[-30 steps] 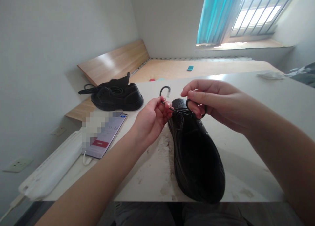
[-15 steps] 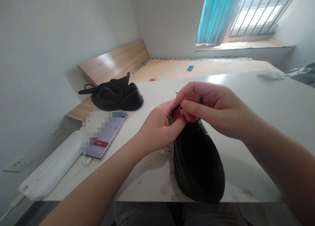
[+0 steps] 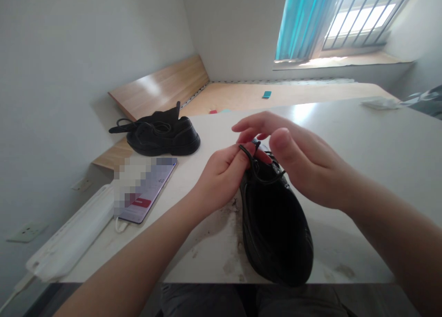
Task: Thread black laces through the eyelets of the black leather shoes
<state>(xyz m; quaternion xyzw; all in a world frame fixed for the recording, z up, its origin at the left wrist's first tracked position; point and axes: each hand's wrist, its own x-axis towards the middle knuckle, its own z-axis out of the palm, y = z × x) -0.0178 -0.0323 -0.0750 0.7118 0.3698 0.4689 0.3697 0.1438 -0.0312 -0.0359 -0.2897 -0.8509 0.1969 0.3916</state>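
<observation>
A black shoe (image 3: 253,248) stands on the white table, heel toward me and its opening facing up. Its black shoelace (image 3: 267,181) curves in a loop over the tongue. My left hand (image 3: 223,176) pinches the lace between thumb and forefinger at the shoe's left side. Above the front of the shoe, my right hand (image 3: 305,163) is open, thumb apart from the fingers, its fingertips close to the left hand. Both hands partly hide the toe and the eyelets.
A second black shoe (image 3: 162,140) with loose laces stands at the back left. Near it lie a phone (image 3: 152,188) with a cable and a long white power strip (image 3: 76,229). A clear plastic packet (image 3: 380,104) lies far right on the white table (image 3: 362,137).
My right hand has opened and its thumb has lifted away from the left hand. The lace loop now shows over the shoe. My left hand has shifted slightly left, still pinching.
</observation>
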